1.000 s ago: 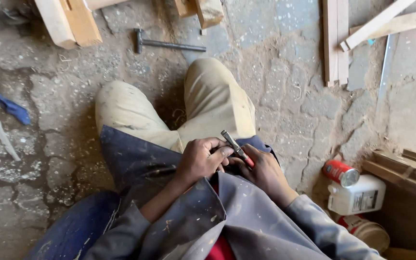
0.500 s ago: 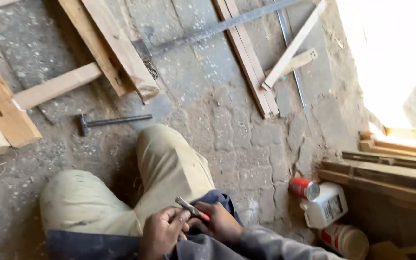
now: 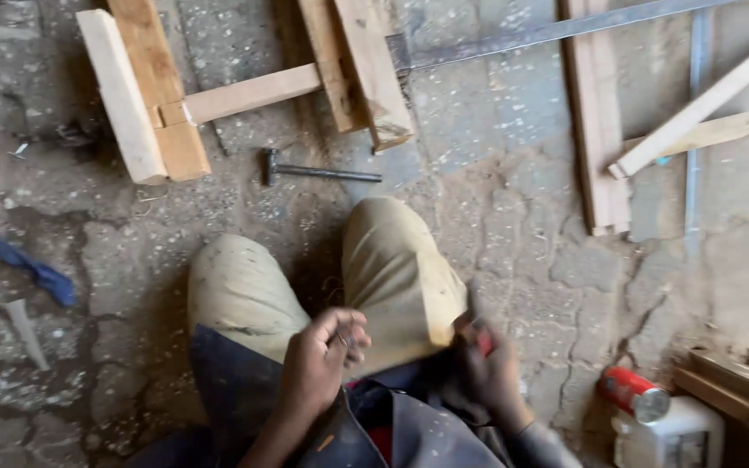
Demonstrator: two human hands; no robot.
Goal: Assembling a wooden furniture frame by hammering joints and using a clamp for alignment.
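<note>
I am sitting on the ground with my knees (image 3: 392, 269) in beige trousers in front of me. My left hand (image 3: 318, 368) hovers over my lap, fingertips pinched on a small thin thing too blurred to name. Apart from it, my right hand (image 3: 491, 368) is down beside my right thigh, closed around a dark tool with a red part (image 3: 481, 336), mostly hidden by the fingers. On the ground just beyond my knees lies a metal hammer (image 3: 318, 171).
Jointed wooden frame pieces (image 3: 158, 113) lie on the cracked concrete ahead, with planks (image 3: 600, 130) and a long metal bar (image 3: 556, 33) to the right. A red can (image 3: 635, 394) and a white jug (image 3: 674, 438) stand at lower right. A blue rag (image 3: 28, 269) lies at left.
My hands, held together on the tool a second ago, have drawn apart; the right one keeps the tool. The view has swung, bringing the wooden frame and hammer nearer the centre.
</note>
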